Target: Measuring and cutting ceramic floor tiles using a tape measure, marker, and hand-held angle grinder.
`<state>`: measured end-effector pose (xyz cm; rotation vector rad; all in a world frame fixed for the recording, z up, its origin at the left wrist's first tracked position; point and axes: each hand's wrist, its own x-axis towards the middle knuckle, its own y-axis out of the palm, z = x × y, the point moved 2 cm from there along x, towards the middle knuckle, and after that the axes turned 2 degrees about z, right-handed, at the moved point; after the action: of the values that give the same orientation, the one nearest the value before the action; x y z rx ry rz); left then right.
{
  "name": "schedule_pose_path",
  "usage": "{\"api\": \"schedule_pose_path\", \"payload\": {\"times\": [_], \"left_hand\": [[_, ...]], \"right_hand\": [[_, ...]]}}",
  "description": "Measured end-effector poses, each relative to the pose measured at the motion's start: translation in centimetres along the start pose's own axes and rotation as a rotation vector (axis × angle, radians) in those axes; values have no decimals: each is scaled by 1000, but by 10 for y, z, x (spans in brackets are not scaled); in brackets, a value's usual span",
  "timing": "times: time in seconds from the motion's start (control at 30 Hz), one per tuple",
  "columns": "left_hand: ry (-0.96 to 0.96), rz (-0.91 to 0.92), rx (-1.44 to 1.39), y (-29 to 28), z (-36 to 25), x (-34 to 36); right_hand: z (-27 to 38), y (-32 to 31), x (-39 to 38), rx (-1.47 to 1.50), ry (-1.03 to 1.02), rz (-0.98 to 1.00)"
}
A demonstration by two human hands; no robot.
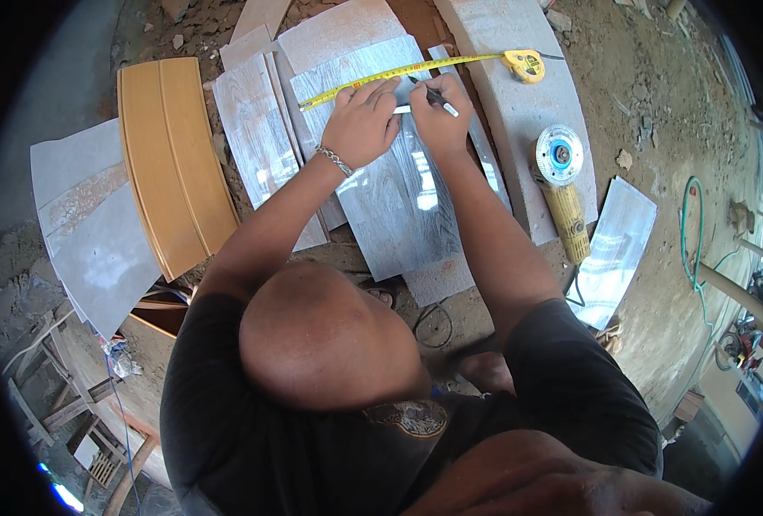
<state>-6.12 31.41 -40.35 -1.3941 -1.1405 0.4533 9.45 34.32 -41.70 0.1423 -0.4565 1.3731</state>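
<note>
Hands (399, 116) on grey tile (399, 198)

I'm seeing both hands crowding the upper centre: the left hand (360, 120) is pressing on the grey tile (399, 202) and the right hand (440, 116) is gripping a pen (433, 101) beside it. The yellow tape measure (416, 70) is barring the way just above them. To the right, the angle grinder (562, 185) is blocking the long slab (528, 112). At left, the orange panel (175, 163) is hemming things in. Bare dirt floor (648, 103) is lying open at upper right.
</note>
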Motion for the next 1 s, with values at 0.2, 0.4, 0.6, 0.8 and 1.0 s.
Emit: {"api": "schedule_pose_path", "payload": {"times": [0.2,0.4,0.6,0.8,1.0], "left_hand": [[4,-6,13,0,0,0],[-36,41,-72,-1,-1,-1],[-198,-48,-14,-2,2,-2],[-287,-191,17,-8,18,-15],[-753,-321,-355,-21,72,-58]], "right_hand": [[1,1,0,56,53,-3],[5,-2,-1,-16,48,-32],[4,-5,-1,-133,91,-46],[34,-27,-13,175,143,-26],[99,-124,-115,-111,-10,297]]}}
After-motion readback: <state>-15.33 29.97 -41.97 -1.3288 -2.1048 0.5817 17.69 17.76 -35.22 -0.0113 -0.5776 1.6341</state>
